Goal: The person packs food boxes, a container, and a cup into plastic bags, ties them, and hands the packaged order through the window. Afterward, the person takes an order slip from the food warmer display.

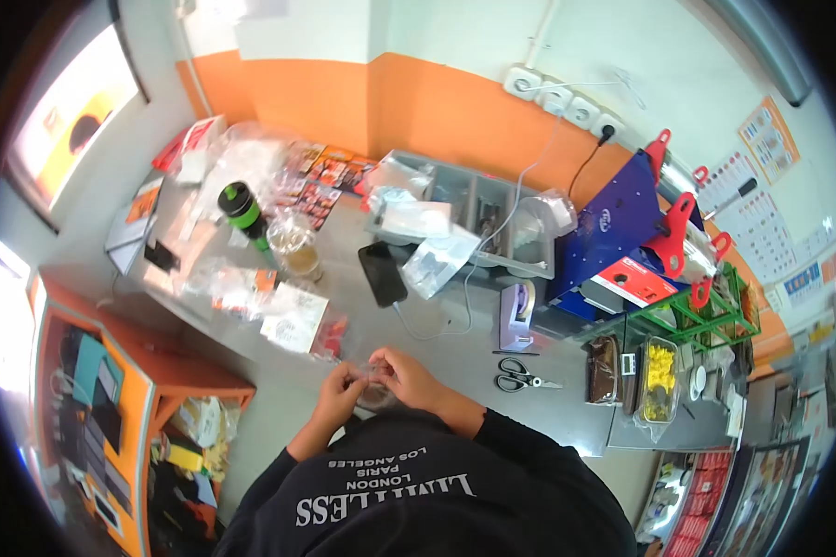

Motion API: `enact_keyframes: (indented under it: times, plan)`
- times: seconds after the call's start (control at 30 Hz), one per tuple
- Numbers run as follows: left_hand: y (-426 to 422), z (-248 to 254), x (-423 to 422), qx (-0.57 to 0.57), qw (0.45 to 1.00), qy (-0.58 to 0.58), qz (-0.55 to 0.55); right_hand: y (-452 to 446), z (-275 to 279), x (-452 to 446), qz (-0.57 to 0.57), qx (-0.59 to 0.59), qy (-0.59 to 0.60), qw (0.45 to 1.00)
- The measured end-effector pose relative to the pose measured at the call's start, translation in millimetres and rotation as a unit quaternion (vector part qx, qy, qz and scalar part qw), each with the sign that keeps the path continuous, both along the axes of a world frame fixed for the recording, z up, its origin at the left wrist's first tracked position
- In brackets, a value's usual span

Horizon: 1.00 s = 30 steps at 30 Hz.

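Close to my chest, at the front edge of the metal table, both hands are together. My left hand [341, 387] pinches the top of what looks like a small clear plastic bag [375, 397]. My right hand [405, 377] has its fingers closed on the same bag, right beside the left. The bag hangs below my fingers; its contents are too small to make out. Just beyond my hands lie a packet with red pieces [333, 336] and a white printed sheet [293, 317]. A black phone [383, 274] with a cable lies farther back.
A grey divided bin [541, 265] stands against the wall. On the right are a tape dispenser [516, 316], scissors [520, 376], a blue sealing machine [596, 232] and a container of yellow packets [659, 371]. A green-capped bottle [243, 212] and a jar [297, 252] stand left.
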<state>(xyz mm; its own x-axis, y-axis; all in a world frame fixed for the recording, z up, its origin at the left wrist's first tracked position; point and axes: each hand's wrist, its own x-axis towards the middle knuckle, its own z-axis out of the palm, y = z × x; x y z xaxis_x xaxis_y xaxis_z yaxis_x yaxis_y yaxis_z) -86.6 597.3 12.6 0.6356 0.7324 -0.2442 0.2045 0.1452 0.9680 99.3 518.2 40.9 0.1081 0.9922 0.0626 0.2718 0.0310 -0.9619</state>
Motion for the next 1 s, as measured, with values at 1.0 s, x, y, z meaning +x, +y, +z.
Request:
enact_keyframes:
  times: [1.0]
  plan:
    - [15, 90, -119, -0.155, 0.947, -0.133, 0.247, -8, -3, 372, -0.400, -0.118, -0.558, 0.718]
